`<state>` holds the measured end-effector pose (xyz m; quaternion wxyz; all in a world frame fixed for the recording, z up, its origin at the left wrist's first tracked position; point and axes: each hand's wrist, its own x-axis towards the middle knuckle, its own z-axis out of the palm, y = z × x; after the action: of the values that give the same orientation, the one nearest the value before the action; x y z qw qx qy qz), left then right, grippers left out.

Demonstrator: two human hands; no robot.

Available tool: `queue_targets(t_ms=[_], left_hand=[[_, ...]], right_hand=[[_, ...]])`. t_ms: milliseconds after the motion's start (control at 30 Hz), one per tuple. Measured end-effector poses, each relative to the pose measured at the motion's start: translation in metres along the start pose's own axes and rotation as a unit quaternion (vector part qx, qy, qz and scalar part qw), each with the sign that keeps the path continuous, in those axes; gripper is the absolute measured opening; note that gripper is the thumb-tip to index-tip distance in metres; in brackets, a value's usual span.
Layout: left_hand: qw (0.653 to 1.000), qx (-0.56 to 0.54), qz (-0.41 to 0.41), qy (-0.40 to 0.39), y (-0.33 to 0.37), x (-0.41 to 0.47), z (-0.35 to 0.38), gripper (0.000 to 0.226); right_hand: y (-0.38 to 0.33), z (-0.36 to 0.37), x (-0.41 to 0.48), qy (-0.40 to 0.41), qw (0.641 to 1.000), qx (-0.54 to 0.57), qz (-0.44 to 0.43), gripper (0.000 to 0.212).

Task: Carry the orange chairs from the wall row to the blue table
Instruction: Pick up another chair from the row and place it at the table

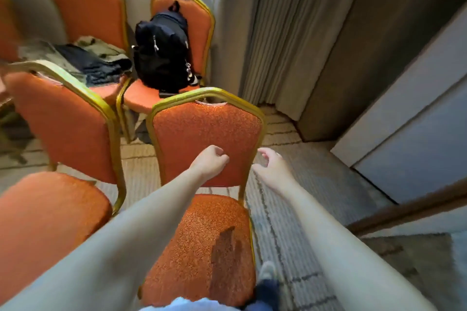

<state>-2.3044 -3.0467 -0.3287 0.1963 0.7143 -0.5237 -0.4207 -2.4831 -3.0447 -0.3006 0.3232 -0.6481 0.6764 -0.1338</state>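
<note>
Five orange chairs in my feed. The nearest chair [207, 134] stands at 12 o'clock, a second chair [63, 121] just beside it at 10. Behind them, one black backpack [163, 50] fills a third chair [198, 23], clothes [93, 63] a fourth chair [86, 5] at 11; a fifth chair [6, 30] at 9. My left hand [211, 161] is fisted before the backrest, empty; my right hand [270, 166] loosely curled beside its frame, empty.

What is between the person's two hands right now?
In the head view, the right edge of the nearest orange chair, padded backrest and gold frame, lies between the left hand and the right hand. Nothing else lies there.
</note>
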Motion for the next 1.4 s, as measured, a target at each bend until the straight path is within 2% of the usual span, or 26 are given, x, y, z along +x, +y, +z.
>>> queue_targets(t_ms=[100, 200, 400, 533, 733, 833, 933, 1067, 1200, 1300, 1400], left_hand=[[0.992, -0.051, -0.089, 0.071, -0.006, 0.006, 0.009, 0.049], [0.969, -0.104, -0.179, 0.135, -0.019, 0.001, 0.024, 0.055], [0.911, -0.193, -0.287, 0.226, -0.034, -0.043, 0.044, 0.036], [0.873, -0.214, -0.339, 0.277, -0.066, -0.068, 0.049, 0.037], [0.818, -0.282, -0.38, 0.328, -0.098, -0.09, 0.059, 0.036], [0.773, -0.317, -0.415, 0.361, -0.112, -0.096, 0.075, 0.045], [0.724, -0.351, -0.448, 0.389, -0.145, -0.089, 0.106, 0.043], [0.639, -0.384, -0.485, 0.457, -0.139, -0.087, 0.129, 0.044], [0.554, -0.412, -0.514, 0.509, -0.129, -0.084, 0.144, 0.035], [0.52, -0.417, -0.535, 0.519, -0.135, -0.083, 0.157, 0.036], [0.49, -0.419, -0.55, 0.531, -0.146, -0.081, 0.168, 0.036]], right_hand=[[0.002, -0.002, 0.044, -0.077, 0.994, -0.03, -0.074, 0.054], [0.01, -0.001, 0.071, -0.157, 0.978, -0.058, -0.122, 0.054], [0.007, 0.026, 0.091, -0.269, 0.934, -0.128, -0.197, 0.054], [-0.01, 0.057, 0.084, -0.318, 0.907, -0.133, -0.24, 0.054], [-0.02, 0.088, 0.079, -0.366, 0.881, -0.15, -0.259, 0.054], [-0.022, 0.102, 0.087, -0.388, 0.866, -0.175, -0.262, 0.054], [-0.025, 0.122, 0.102, -0.417, 0.842, -0.193, -0.283, 0.055], [-0.029, 0.151, 0.122, -0.467, 0.798, -0.215, -0.315, 0.056], [-0.028, 0.178, 0.144, -0.516, 0.758, -0.233, -0.325, 0.058], [-0.025, 0.198, 0.155, -0.536, 0.743, -0.245, -0.318, 0.058], [-0.016, 0.221, 0.168, -0.553, 0.734, -0.245, -0.309, 0.069]])
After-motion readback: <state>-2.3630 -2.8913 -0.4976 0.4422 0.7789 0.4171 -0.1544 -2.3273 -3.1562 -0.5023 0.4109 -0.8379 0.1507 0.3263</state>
